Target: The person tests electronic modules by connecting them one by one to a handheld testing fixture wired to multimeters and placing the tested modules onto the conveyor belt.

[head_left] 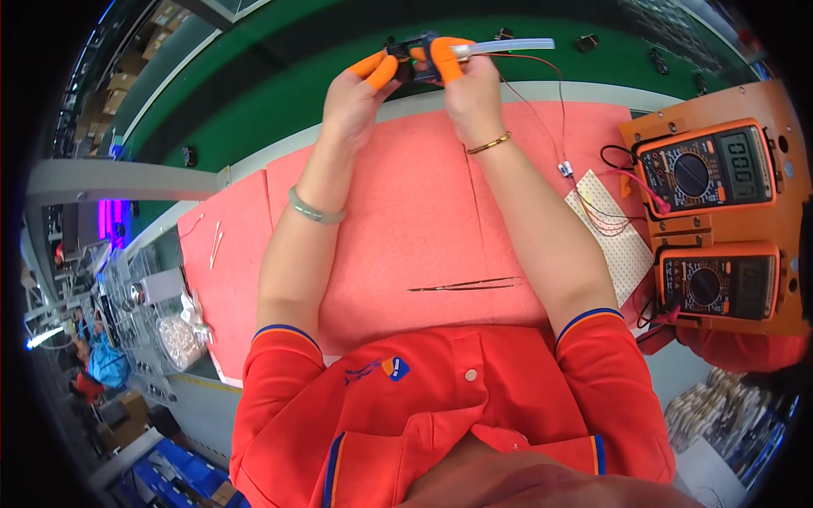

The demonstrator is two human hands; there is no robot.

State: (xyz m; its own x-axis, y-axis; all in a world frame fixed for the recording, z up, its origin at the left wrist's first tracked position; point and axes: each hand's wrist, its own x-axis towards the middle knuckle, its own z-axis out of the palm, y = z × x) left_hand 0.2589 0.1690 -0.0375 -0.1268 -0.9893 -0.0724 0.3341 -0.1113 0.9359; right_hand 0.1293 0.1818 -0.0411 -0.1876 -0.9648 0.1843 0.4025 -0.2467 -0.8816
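Both my hands meet over the green belt beyond the mat, with orange finger cots on several fingertips. My left hand [354, 97] is closed, pinching one side of a small black device [410, 56]. On its other side, my right hand [472, 91] grips the device's dark blue part, fingers closed. A whitish translucent tube [515, 46] sticks out to the right from my right fingers; its inner end is hidden. A thin red wire [559, 85] curves from near that hand down to a small connector [566, 168] on the mat.
Black tweezers [466, 284] lie on the pink mat [398, 220]. To the right, two orange multimeters [707, 165] stand in a holder beside a perforated white board [618, 241] and loose leads. Small black devices [586, 41] sit on the green belt [279, 76]. Swabs [216, 244] lie left.
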